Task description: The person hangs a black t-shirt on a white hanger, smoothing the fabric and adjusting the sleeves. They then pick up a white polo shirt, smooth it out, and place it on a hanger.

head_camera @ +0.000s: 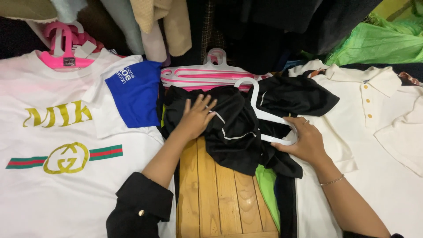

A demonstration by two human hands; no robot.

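A crumpled black garment with thin white piping (235, 128) lies in the middle, over a wooden slatted surface (216, 189). My left hand (196, 117) rests flat on its left part, fingers spread. My right hand (304, 141) grips the lower bar of a white plastic hanger (264, 112) whose hook points up and which is partly tucked into the black garment. A ring shows on one right finger and a thin bracelet on the wrist.
A white printed T-shirt with a blue sleeve (66, 145) on a pink hanger (66, 48) lies at left. A cream polo shirt (374, 132) lies at right. Stacked pink and white hangers (207, 75) sit behind. Hanging clothes and a green bag (379, 42) line the back.
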